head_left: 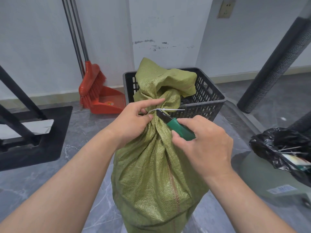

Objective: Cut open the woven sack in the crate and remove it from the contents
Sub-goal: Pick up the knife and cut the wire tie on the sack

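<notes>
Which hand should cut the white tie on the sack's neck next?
Right. The right hand holds the green knife, blade tip at the white tie; the left hand grips the sack neck beside it, steadying it.

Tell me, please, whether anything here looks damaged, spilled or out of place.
Nothing is spilled or torn. One mismatch: the woven sack appears to stand on the floor in front of the black crate, not inside it. The wall behind carries dark scuff marks. The zip tie at its neck looks uncut.
</notes>
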The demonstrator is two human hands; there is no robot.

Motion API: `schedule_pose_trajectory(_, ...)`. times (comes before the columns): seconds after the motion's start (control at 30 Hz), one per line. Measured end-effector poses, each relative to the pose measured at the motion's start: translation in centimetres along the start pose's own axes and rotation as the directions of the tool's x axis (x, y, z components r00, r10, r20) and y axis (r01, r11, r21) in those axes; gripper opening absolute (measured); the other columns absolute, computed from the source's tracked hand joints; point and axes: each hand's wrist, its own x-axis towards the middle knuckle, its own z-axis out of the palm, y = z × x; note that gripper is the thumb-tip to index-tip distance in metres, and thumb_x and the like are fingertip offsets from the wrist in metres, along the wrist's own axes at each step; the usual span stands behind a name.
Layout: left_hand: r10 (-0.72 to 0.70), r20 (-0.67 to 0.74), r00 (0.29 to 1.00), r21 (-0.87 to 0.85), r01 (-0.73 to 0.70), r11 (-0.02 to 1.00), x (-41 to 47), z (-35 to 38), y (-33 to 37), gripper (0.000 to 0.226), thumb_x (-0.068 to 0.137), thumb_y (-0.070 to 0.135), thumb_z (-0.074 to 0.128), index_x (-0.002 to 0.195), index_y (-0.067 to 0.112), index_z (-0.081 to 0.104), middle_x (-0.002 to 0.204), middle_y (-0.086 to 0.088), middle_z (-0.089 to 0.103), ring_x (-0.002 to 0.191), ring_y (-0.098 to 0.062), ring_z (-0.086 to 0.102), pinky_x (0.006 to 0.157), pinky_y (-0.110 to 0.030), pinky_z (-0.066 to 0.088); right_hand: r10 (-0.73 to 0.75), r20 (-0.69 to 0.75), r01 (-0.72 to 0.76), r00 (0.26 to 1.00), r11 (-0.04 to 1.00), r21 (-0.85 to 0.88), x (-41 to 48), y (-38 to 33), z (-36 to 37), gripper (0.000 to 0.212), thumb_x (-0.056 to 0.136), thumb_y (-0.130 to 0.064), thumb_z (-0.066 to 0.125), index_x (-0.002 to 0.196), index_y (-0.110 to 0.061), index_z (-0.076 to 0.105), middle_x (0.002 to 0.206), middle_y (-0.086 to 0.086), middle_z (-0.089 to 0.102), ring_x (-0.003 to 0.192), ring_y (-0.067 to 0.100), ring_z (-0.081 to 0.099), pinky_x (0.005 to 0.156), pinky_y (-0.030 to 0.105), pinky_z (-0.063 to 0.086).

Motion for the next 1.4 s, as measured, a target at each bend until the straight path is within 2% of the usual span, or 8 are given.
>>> schedule_pose_trajectory(0.3,-0.034,-0.080,0.996,-0.008,0.033,0.999,0.7,0.4,-0.9,0.028,0.098,0.008,0.067,0.122,0.019,0.075,0.064,0.012,0.053,0.055,-0.001,0.044,0.054,-0.012,0.037,0.024,-0.006,-0.024,1.000,0.999,0.025,-0.1,0.2,0.1,0.023,0.078,-0.043,0.079,0.099,-0.034,0.077,0.080,-0.009,0.066,0.078,0.017,0.067,0.049,0.032,0.049)
schedule_pose_trajectory(0.47,0.016,-0.099,0.995,0.036,-0.012,0.999,0.6,0.8,-0.6,0.022,0.096,0.011,0.070,0.112,0.023,0.080,0.060,0.018,0.055,0.052,0.003,0.045,0.056,-0.010,0.039,0.070,-0.007,-0.070,0.998,0.998,0.000,-0.1,-0.2,0.0,0.023,0.080,-0.045,0.078,0.101,-0.037,0.075,0.082,-0.009,0.065,0.078,0.016,0.066,0.051,0.030,0.048)
schedule_pose_trajectory(0.6,0.061,-0.159,0.985,0.196,-0.029,0.980,0.5,1.3,-0.2,0.015,0.094,0.022,0.073,0.103,0.028,0.082,0.060,0.022,0.067,0.050,0.004,0.054,0.057,-0.008,0.038,0.098,-0.023,-0.099,0.995,0.994,-0.043,0.0,-0.4,0.2,0.023,0.081,-0.048,0.076,0.101,-0.037,0.074,0.083,-0.009,0.065,0.073,0.019,0.066,0.051,0.027,0.040)
schedule_pose_trajectory(0.67,0.109,-0.200,0.974,0.305,-0.044,0.951,0.4,1.9,0.2,0.014,0.094,0.024,0.073,0.101,0.027,0.083,0.070,0.020,0.066,0.056,0.002,0.058,0.056,-0.007,0.035,0.110,-0.017,-0.111,0.994,0.992,-0.065,-0.1,-0.5,0.4,0.023,0.082,-0.050,0.074,0.102,-0.038,0.074,0.083,-0.008,0.064,0.069,0.023,0.066,0.052,0.028,0.039)
schedule_pose_trajectory(0.83,0.190,-0.286,0.939,0.421,-0.055,0.905,0.5,3.0,0.2,0.016,0.093,0.021,0.071,0.083,0.015,0.083,0.079,-0.011,0.061,0.076,-0.021,0.057,0.064,-0.029,0.035,0.144,0.033,-0.141,0.989,0.987,-0.080,0.0,-0.4,0.5,0.028,0.085,-0.057,0.068,0.106,-0.039,0.072,0.086,-0.010,0.065,0.074,0.025,0.067,0.056,0.030,0.035)
schedule_pose_trajectory(1.17,0.154,-0.353,0.923,0.405,0.003,0.914,0.3,3.8,0.8,0.022,0.088,0.013,0.068,0.072,0.007,0.081,0.075,-0.017,0.061,0.074,-0.019,0.052,0.058,-0.028,0.027,0.218,0.076,-0.223,0.973,0.973,0.054,0.0,-0.7,0.8,0.028,0.083,-0.053,0.072,0.104,-0.036,0.076,0.091,-0.011,0.073,0.084,0.024,0.068,0.063,0.035,0.048)
schedule_pose_trajectory(1.3,0.123,-0.278,0.953,0.406,0.001,0.914,-0.8,5.2,0.7,0.019,0.084,0.010,0.068,0.073,0.011,0.083,0.073,-0.008,0.061,0.078,-0.022,0.060,0.071,-0.025,0.042,0.311,0.009,-0.311,0.950,0.947,0.086,1.4,0.2,0.9,0.033,0.082,-0.053,0.069,0.106,-0.032,0.077,0.092,-0.005,0.077,0.087,0.029,0.070,0.069,0.041,0.056)
schedule_pose_trajectory(1.4,0.111,-0.247,0.963,0.400,-0.003,0.917,-1.5,6.7,0.7,0.020,0.086,0.016,0.067,0.075,0.016,0.083,0.077,-0.004,0.058,0.081,-0.027,0.063,0.078,-0.033,0.052,0.409,0.003,-0.408,0.913,0.909,0.083,2.1,1.2,0.6,0.035,0.080,-0.054,0.071,0.106,-0.032,0.078,0.090,-0.003,0.078,0.089,0.031,0.071,0.073,0.041,0.057)
